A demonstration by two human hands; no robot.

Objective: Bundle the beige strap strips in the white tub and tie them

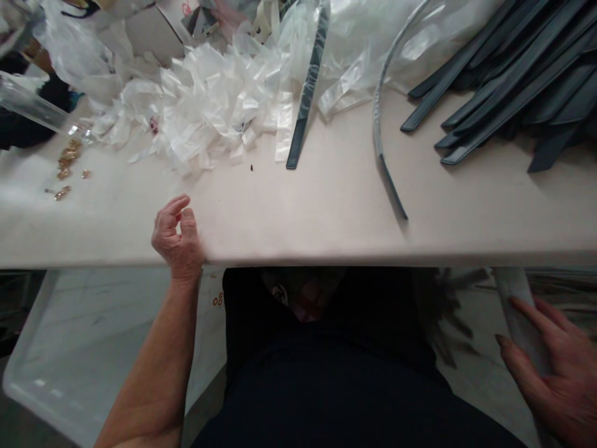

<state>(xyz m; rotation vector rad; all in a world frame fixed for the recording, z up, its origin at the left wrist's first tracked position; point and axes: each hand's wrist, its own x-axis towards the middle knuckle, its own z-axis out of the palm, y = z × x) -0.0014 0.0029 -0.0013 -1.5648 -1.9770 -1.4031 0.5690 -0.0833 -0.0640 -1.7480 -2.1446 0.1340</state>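
Resting curled on table (326, 211) edge, left hand (177, 239) empty; right hand (557, 367) fingers spread over pale strip (513, 292); no legible writing.

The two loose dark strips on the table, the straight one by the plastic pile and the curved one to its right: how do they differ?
The straight strip runs in a straight line, its far end among the clear plastic scraps; the curved strip bows in an arc. The straight strip looks wider and dark along its length; the curved strip is thinner and grey higher up. Both are long, narrow and lie flat on the table.
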